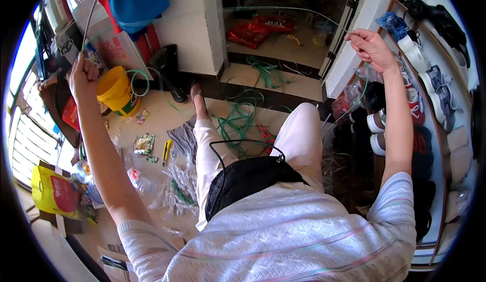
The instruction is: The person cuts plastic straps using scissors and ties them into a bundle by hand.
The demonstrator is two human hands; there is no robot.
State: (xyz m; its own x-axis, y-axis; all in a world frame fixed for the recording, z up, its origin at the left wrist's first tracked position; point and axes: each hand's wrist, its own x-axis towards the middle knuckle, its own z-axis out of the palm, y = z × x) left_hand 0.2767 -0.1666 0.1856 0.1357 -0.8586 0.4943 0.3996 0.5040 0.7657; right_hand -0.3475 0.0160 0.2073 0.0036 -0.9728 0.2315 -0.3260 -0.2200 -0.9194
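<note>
Head view, right hand (372,49) pinching thin strip (305,9), long axis arching leftward, left hand (84,77) pinching strip length (90,16) pointing upward

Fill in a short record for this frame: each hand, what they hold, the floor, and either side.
Left hand: raised, fingers closed on a thin strip
Right hand: raised, fingers pinching a pale strip
One length or two: cannot tell
Floor: tangled green strips, heap of clear strips, gray cloth, yellow-and-black tool
Left side: yellow bucket, upright black boot
Right side: rack holding shoes
</note>
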